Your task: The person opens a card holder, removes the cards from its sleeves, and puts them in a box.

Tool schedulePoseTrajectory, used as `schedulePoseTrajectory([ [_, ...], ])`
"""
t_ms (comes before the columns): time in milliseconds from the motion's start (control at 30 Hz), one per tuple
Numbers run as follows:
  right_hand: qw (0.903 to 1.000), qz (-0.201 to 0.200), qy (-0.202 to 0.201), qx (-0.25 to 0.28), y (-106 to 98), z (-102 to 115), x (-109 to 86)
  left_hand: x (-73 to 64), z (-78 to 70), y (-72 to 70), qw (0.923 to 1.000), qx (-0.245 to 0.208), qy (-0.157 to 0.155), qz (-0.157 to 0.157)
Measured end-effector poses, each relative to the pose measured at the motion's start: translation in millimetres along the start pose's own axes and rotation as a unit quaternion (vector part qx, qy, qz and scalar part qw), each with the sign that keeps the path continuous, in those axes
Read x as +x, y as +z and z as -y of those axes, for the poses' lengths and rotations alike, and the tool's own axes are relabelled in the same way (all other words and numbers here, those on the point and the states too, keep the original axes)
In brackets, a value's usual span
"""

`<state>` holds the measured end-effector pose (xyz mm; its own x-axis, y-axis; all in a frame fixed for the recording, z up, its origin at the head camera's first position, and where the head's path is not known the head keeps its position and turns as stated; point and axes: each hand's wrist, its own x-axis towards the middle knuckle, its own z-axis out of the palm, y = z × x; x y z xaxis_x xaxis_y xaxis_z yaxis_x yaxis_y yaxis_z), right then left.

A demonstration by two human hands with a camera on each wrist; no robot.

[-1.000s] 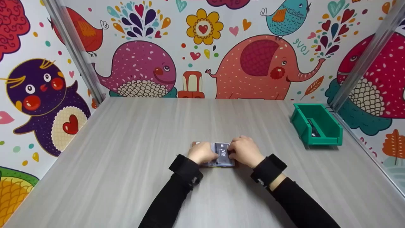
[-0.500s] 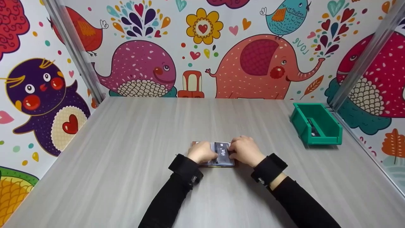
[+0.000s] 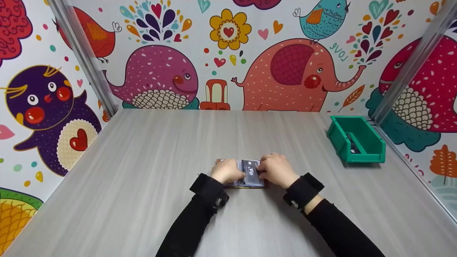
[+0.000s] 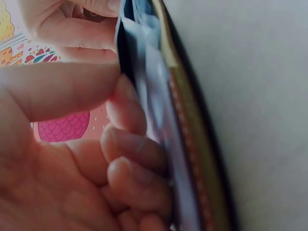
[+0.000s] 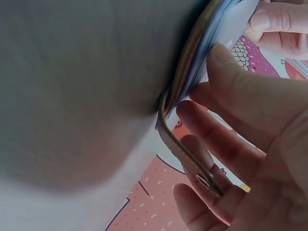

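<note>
A card holder (image 3: 235,184) with clear plastic sleeves lies open on the table, with a black card marked "Vip" (image 3: 251,171) at its right half. My left hand (image 3: 228,172) pinches the card's left edge between thumb and index finger; its other fingers curl beside the sleeves in the left wrist view. At the right edge, my right hand (image 3: 278,170) pinches a plastic sleeve (image 5: 211,57) with thumb and index finger. The holder's brown strap (image 5: 180,149) with a metal snap sticks out by the right fingers. Stitching runs along the brown cover (image 4: 185,115).
A green bin (image 3: 366,159) stands at the table's right side, with dark cards (image 3: 352,143) inside. Walls printed with cartoon animals (image 3: 285,75) close off the back and sides of the grey wooden table (image 3: 160,142). Black bands (image 3: 303,192) wrap both wrists.
Both hands stay at the card holder in almost the same pose. The black card looks very slightly shifted; the bin has not moved.
</note>
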<state>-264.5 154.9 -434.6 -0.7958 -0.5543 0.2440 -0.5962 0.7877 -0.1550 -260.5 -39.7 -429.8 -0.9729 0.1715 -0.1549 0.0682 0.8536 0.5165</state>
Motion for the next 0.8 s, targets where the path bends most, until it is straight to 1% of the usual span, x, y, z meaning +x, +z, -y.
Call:
schedulePoseTrajectory([
  [467,0.9999,-0.004,0.010,0.001,2.1,0.4,0.1,-0.2,-0.3,-1.7,0.9998,-0.011,-0.012,0.009],
  [667,0.9998,-0.004,0.018,-0.001,2.2,0.3,0.5,0.4,0.0,-1.7,0.9994,-0.028,-0.015,0.013],
  [733,0.9998,-0.005,0.019,-0.001,2.1,0.4,0.8,0.6,0.5,-1.9,0.9993,-0.032,-0.013,0.012],
  [800,0.9998,-0.005,0.019,-0.001,2.3,0.3,1.1,0.7,1.6,-2.4,0.9998,-0.021,0.003,0.003],
])
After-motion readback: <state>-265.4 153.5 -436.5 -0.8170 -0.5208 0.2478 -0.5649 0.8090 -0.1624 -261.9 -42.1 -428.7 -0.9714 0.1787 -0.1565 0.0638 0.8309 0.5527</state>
